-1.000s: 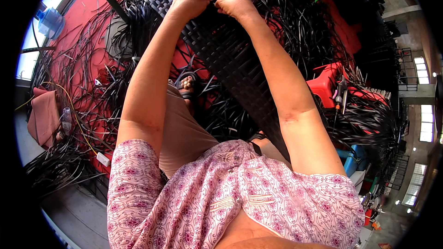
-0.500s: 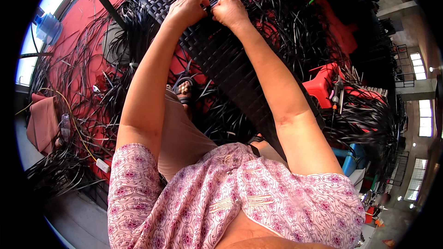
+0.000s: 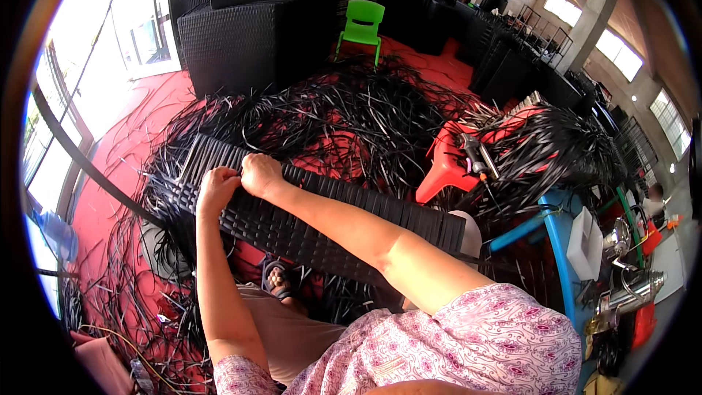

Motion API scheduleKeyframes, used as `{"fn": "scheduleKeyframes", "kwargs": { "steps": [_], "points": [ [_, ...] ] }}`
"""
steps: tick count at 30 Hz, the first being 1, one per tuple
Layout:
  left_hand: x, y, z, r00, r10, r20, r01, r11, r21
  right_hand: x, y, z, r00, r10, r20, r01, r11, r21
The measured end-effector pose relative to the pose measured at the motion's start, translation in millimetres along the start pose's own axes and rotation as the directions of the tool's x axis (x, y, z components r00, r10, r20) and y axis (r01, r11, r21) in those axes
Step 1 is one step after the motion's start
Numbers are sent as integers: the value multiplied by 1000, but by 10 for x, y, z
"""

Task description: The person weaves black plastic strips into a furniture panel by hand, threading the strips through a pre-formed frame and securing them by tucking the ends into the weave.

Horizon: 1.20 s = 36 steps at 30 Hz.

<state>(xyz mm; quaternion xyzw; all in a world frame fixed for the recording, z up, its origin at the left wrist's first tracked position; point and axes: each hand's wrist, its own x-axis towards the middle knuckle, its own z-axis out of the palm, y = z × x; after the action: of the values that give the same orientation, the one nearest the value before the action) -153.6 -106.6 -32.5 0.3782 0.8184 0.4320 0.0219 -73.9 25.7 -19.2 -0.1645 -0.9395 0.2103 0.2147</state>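
A long black woven panel of flat strips lies slantwise in front of me, over my legs. Near its far left end my left hand is closed, fingertips pinched together. Right beside it my right hand is closed too, knuckles up, its fingers almost meeting those of the left. Between them they grip a black strip at the weave, mostly hidden by the fingers. Beyond the hands, the panel's end shows long parallel strips.
Loose black strips cover much of the red floor. To the right, a red plastic stool carries a power tool and more strips. A blue stool holds a white box. A green chair stands behind, near large black woven furniture.
My view has tilted up and turned, bringing the chair and furniture at the back into sight. Both hands remain closed together at the panel, now lower and further left in the picture.
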Motion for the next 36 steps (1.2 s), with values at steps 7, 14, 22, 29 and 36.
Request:
{"fn": "scheduleKeyframes", "kwargs": {
  "steps": [7,14,22,29,36],
  "points": [
    [-36,209,-88,969,-221,107,230,970,-82,-106,-6,27,999,-29,-22,29,1000,-1],
    [-13,119,-51,963,-238,126,258,947,-190,-154,-28,7,996,-33,-79,34,999,12],
    [72,-419,19,997,-40,60,40,999,-4,-190,-179,53,995,-23,-93,21,999,-29],
    [-9,28,-26,982,-185,31,187,981,-50,-196,-86,123,983,-39,-178,30,998,-54],
    [-4,-31,4,979,-198,-40,197,980,-37,-210,-97,140,970,-175,-170,160,982,-97]
  ]
}}
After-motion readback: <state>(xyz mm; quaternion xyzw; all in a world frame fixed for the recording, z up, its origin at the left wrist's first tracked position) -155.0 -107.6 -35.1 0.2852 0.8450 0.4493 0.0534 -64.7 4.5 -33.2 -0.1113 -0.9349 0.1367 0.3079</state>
